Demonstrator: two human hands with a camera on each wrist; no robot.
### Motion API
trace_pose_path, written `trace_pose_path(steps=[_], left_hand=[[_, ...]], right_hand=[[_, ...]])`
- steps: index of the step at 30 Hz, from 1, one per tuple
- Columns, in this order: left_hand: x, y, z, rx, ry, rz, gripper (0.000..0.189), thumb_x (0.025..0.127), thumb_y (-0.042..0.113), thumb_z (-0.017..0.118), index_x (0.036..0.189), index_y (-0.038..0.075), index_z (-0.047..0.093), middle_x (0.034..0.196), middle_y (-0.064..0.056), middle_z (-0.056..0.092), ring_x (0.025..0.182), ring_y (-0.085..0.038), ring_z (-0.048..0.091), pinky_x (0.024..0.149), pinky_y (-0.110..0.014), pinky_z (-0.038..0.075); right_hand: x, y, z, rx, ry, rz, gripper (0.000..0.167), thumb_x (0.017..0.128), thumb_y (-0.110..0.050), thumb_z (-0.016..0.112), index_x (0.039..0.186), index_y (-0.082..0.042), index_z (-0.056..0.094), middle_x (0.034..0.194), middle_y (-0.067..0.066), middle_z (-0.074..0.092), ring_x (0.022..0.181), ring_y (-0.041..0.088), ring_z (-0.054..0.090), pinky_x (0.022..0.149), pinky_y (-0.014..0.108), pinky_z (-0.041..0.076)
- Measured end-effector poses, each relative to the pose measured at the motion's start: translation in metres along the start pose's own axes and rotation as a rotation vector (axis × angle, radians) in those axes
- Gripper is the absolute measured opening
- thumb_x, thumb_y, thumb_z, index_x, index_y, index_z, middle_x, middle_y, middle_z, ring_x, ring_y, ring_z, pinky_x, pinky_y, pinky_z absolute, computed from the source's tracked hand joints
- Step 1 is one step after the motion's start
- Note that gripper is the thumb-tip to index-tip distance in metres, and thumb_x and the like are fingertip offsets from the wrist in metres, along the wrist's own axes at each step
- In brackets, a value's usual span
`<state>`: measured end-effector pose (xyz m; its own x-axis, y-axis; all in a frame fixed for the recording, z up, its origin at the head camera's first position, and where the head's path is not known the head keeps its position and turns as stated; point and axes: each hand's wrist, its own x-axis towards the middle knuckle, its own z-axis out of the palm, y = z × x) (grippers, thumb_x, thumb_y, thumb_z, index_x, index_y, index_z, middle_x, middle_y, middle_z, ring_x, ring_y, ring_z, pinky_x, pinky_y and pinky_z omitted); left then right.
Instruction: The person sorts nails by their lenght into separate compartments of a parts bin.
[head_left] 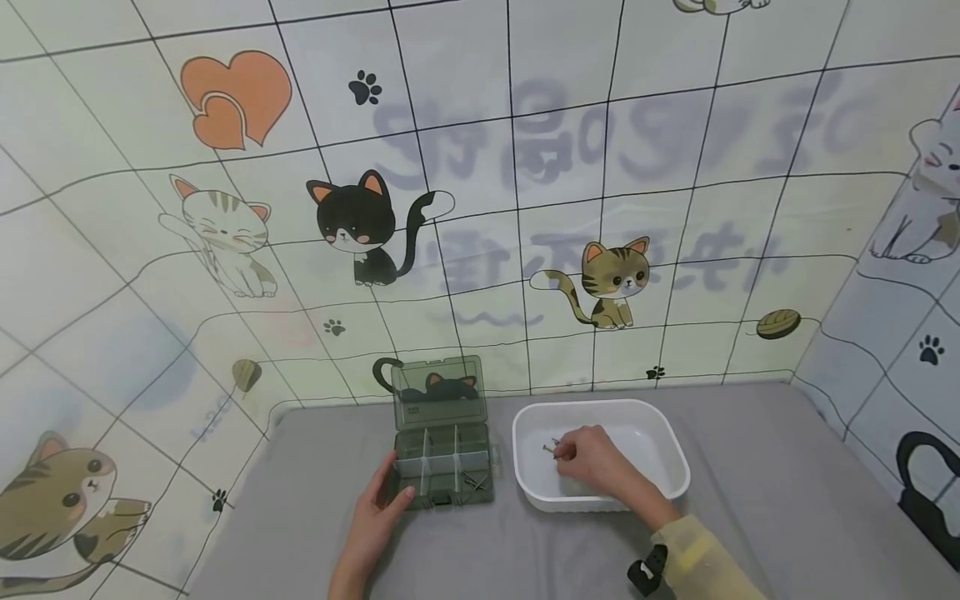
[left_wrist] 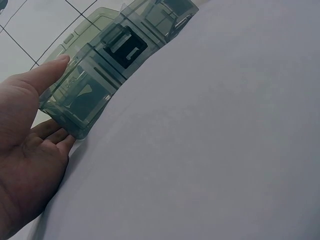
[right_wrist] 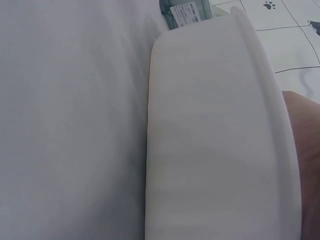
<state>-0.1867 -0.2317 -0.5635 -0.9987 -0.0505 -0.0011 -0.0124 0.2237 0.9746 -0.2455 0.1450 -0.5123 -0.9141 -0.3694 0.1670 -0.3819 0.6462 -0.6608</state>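
A green see-through compartment box (head_left: 444,492) stands with its lid (head_left: 438,400) raised at the back. Several thin screws (head_left: 474,481) lie in its front right compartment. My left hand (head_left: 378,504) holds the box by its left front corner; in the left wrist view the thumb lies over the rim, the fingers against the side. Inside the white tray (head_left: 652,442), my right hand (head_left: 596,460) is bent down with curled fingers, pinching at small screws (head_left: 549,448) that show beside the fingertips. In the right wrist view the tray wall (right_wrist: 210,125) hides most of that hand.
Grey cloth (head_left: 450,558) covers the table. The tray stands just right of the box, a narrow gap between them. Behind the table rises a white cat-print sheet (head_left: 480,275), close to the raised lid. A black band (head_left: 648,571) sits at the right sleeve.
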Motion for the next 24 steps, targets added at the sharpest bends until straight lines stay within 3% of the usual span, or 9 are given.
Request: trace_pose_path(steps=[7,24], left_hand=[[0.0,0.002,-0.001,0.012,0.007,0.005,0.076,0.098,0.022,0.072,0.161,0.011,0.032,0.168,-0.017,0.02,0.155,-0.04,0.009,0.122,-0.059,0.017],[-0.001,0.002,0.0,0.004,0.011,0.003,0.075,0.098,0.023,0.073,0.161,0.011,0.034,0.168,-0.016,0.021,0.155,-0.04,0.009,0.122,-0.059,0.017]], right_hand=[[0.001,-0.005,0.004,0.023,0.103,-0.069,0.012,0.076,0.003,0.071,0.085,-0.003,0.078,0.074,-0.007,0.07,0.068,0.003,0.058,0.062,0.022,0.051],[0.002,-0.017,0.012,0.092,0.068,-0.103,0.012,0.082,0.001,0.071,0.091,-0.001,0.079,0.079,-0.003,0.072,0.072,0.004,0.062,0.065,0.023,0.054]])
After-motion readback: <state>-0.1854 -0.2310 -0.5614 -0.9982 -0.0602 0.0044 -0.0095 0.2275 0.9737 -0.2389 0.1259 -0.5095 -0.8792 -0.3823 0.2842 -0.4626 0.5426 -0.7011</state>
